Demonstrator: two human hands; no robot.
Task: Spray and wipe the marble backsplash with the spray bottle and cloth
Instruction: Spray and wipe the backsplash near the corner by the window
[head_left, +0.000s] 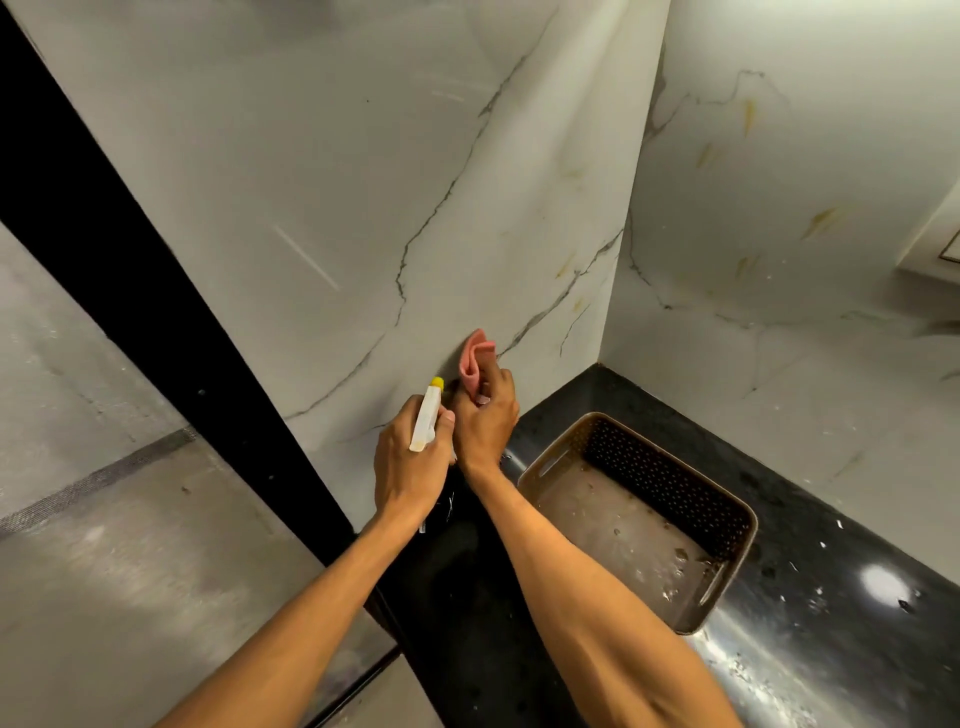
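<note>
At the far left we see a grey floor (104, 519), and beside it a black strip (130, 249) that runs along the left edge of the marble backsplash (311, 182). The backsplash is pale with thin dark veins, and it fills the far middle of the scene.

Low down, near where the marble meets the black countertop (831, 597), the left hand (410, 462) grips a white spray bottle (425, 418). Its fingers are curled round the bottle's neck, and the yellow nozzle points toward the wall. We cannot make out the body of the bottle, which is hidden under the hand.

Just to the right, touching the left hand, the right hand (485, 423) pinches a folded pink cloth (474, 364) between its fingers and thumb. The cloth stands up out of the hand, right at the marble. We cannot tell whether it presses on the stone.

Further right, a brown perforated basket (670, 483) sits on the countertop near the right forearm, with specks on its floor. Behind it a second marble wall (779, 208) meets the backsplash in a corner and shows yellowish streaks.
</note>
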